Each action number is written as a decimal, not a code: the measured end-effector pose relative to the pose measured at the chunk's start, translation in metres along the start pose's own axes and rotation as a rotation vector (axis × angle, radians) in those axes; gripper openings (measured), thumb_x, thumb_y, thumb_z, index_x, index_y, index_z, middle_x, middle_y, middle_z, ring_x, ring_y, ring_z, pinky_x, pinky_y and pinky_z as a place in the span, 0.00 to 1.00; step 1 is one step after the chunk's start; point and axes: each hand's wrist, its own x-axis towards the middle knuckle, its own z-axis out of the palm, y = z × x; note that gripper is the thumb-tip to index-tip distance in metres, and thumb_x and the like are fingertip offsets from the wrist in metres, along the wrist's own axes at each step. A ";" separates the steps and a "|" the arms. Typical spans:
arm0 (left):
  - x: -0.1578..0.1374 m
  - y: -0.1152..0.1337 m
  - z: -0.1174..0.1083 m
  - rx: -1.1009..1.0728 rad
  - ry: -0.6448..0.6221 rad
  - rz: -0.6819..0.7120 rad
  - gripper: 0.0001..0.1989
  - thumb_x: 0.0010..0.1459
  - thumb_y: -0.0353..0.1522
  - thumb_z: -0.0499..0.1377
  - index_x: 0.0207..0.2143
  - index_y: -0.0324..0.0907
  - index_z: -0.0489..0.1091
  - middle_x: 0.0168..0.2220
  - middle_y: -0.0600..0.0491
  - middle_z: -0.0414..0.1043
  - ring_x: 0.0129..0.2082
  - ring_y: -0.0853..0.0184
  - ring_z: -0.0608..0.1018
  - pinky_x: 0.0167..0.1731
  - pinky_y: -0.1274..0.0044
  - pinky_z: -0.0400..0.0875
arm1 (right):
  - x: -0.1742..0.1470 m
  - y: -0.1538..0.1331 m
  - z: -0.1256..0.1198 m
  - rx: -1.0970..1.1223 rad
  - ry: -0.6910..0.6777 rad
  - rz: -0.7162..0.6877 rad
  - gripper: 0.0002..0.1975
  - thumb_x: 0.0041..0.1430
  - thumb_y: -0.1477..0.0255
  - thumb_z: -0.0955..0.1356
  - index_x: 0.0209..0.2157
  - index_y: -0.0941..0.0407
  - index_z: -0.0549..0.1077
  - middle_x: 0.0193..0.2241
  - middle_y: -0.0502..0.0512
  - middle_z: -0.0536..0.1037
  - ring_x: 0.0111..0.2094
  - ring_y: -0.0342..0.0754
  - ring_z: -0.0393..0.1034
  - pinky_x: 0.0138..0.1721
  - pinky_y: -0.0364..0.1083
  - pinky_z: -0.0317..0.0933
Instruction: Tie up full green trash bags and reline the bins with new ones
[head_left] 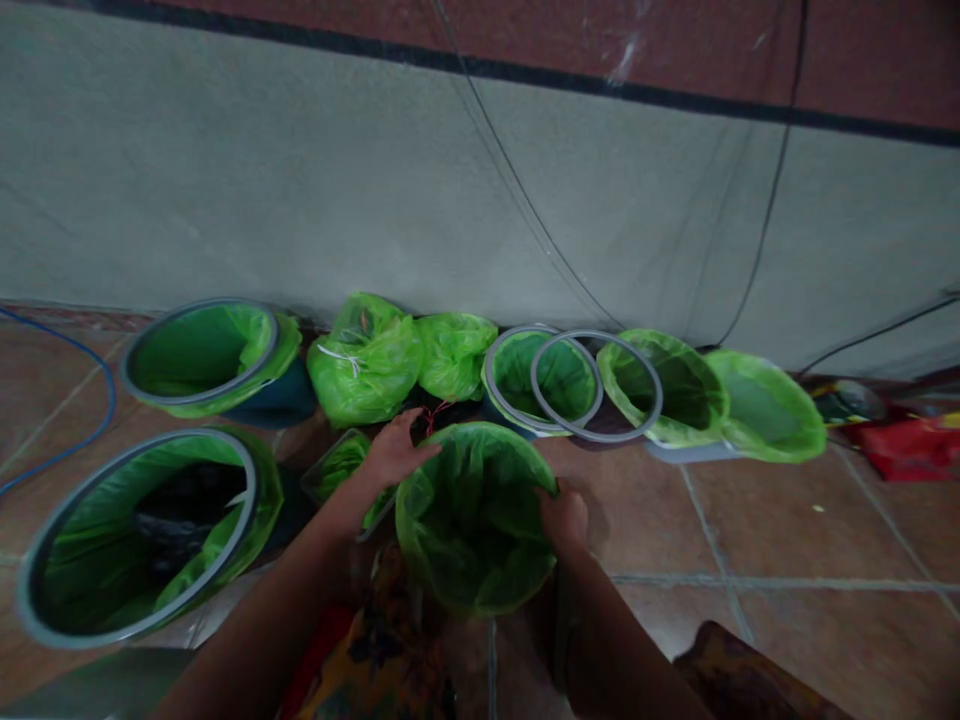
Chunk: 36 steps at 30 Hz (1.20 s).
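Note:
A bin lined with a green bin liner (pixel 480 590) stands upright in front of me, the liner folded out over its rim. My right hand (pixel 564 512) grips the liner at the right side of the rim. At the left, my left hand (pixel 397 455) is open, thumb apart from the fingers, beside the rim. Just beyond it lies a thin red tie (pixel 431 415). A small basket (pixel 341 465) with green plastic in it is partly hidden behind my left forearm. No bin ring sits on the bin between my hands.
Ringed bins (pixel 199 350) stand at the left, the nearer bin (pixel 142 440) holding a black bag. Along the wall are a tied green bag (pixel 364 375), another green bag (pixel 457 350), a loose grey ring (pixel 660 390) and lined bins (pixel 772 410). A blue hose (pixel 111 385) and red bag (pixel 904 448) lie farther out.

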 end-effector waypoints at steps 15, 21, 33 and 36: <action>0.038 0.031 0.034 0.092 -0.166 -0.043 0.22 0.66 0.39 0.45 0.32 0.40 0.76 0.31 0.49 0.78 0.35 0.66 0.78 0.36 0.78 0.68 | 0.051 -0.060 -0.020 0.068 0.041 -0.407 0.18 0.68 0.65 0.57 0.43 0.54 0.75 0.40 0.57 0.80 0.41 0.48 0.74 0.41 0.43 0.62; 0.016 0.014 0.040 0.179 -0.131 0.188 0.16 0.64 0.40 0.50 0.47 0.44 0.72 0.42 0.49 0.78 0.42 0.63 0.78 0.44 0.76 0.68 | 0.057 -0.045 -0.009 -0.041 -0.029 -0.523 0.15 0.66 0.65 0.60 0.49 0.53 0.72 0.42 0.56 0.80 0.42 0.47 0.74 0.41 0.42 0.61; 0.014 0.022 0.030 0.379 -0.200 0.029 0.31 0.52 0.35 0.62 0.59 0.44 0.60 0.54 0.44 0.71 0.53 0.57 0.73 0.53 0.67 0.65 | 0.051 -0.041 -0.024 -0.205 -0.205 -0.424 0.23 0.60 0.70 0.66 0.56 0.61 0.64 0.46 0.64 0.77 0.49 0.52 0.71 0.46 0.44 0.60; 0.006 0.013 0.012 0.226 -0.115 0.039 0.43 0.48 0.43 0.65 0.63 0.42 0.54 0.61 0.43 0.64 0.58 0.56 0.69 0.55 0.69 0.64 | 0.037 -0.032 -0.036 -0.166 -0.095 -0.404 0.33 0.57 0.65 0.68 0.61 0.62 0.58 0.49 0.66 0.75 0.52 0.54 0.69 0.49 0.47 0.60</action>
